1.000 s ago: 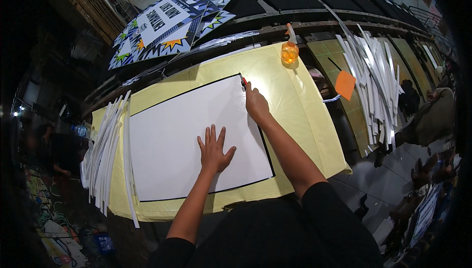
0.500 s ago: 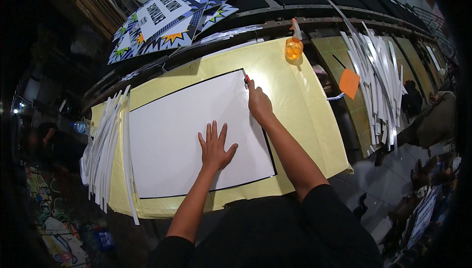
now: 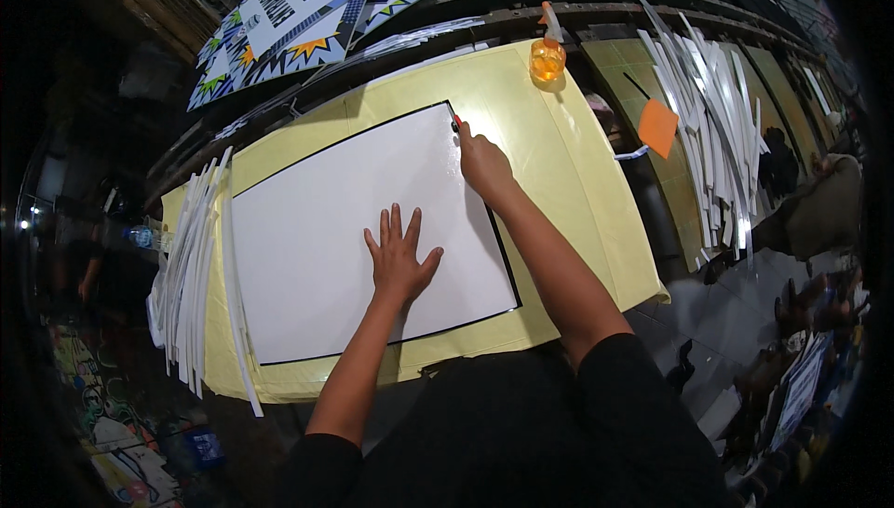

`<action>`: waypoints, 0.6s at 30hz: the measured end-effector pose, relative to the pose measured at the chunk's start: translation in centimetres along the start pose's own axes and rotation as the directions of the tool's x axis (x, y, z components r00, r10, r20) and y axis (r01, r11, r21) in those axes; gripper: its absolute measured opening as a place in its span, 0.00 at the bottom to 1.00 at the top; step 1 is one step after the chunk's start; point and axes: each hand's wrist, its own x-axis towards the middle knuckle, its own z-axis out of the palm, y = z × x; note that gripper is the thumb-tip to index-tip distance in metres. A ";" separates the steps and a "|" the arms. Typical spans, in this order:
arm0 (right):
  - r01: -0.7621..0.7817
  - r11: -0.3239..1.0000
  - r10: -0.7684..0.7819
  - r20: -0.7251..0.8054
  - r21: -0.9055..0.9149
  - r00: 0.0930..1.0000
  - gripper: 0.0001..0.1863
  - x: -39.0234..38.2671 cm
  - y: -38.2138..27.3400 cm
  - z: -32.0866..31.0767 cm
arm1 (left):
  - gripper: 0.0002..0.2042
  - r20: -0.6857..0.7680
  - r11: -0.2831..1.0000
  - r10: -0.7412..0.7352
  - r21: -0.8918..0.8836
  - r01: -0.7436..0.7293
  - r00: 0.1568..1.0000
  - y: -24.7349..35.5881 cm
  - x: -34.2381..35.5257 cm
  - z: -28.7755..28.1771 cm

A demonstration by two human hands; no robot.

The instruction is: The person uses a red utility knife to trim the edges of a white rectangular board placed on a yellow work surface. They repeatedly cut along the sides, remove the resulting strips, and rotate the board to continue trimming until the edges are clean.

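A large white board [image 3: 317, 238] with a black border lies flat on the yellow-covered table [image 3: 582, 219]. My left hand [image 3: 400, 257] rests on the board's right half, palm down with the fingers spread. At the board's far right corner, my right hand [image 3: 484, 165] grips a small red-and-black tool [image 3: 457, 123] against the right edge. Only the front end of that tool shows past my fingers, so its exact kind is hidden. The index finger stretches forward along it.
White strips [image 3: 191, 275] lie along the table's left end; more strips [image 3: 708, 135] are piled at the right. An orange spray bottle [image 3: 548, 59] stands at the far right corner. Beyond are printed boards [image 3: 289, 19]. An orange flat piece [image 3: 658, 128] sits past the right edge.
The whole scene has shifted upward in the picture as the view tilted. Both hands keep nearly the same places on the board, and the right hand still grips the tool.
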 end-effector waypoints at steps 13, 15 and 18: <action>-0.030 0.999 0.027 0.172 0.016 0.985 0.15 -5.9 -1.1 -4.4 | 0.39 -0.021 0.998 0.008 0.070 -0.007 1.000 -0.8 0.1 1.4; -0.046 0.999 0.045 0.183 -0.003 0.982 0.16 -8.6 -0.7 -4.8 | 0.40 -0.024 0.996 0.018 0.092 -0.015 1.000 -0.7 0.1 1.4; -0.082 0.996 0.088 0.215 -0.036 0.973 0.19 -13.7 -0.6 -5.7 | 0.40 -0.021 0.996 0.021 0.089 -0.019 1.000 -0.8 0.1 1.4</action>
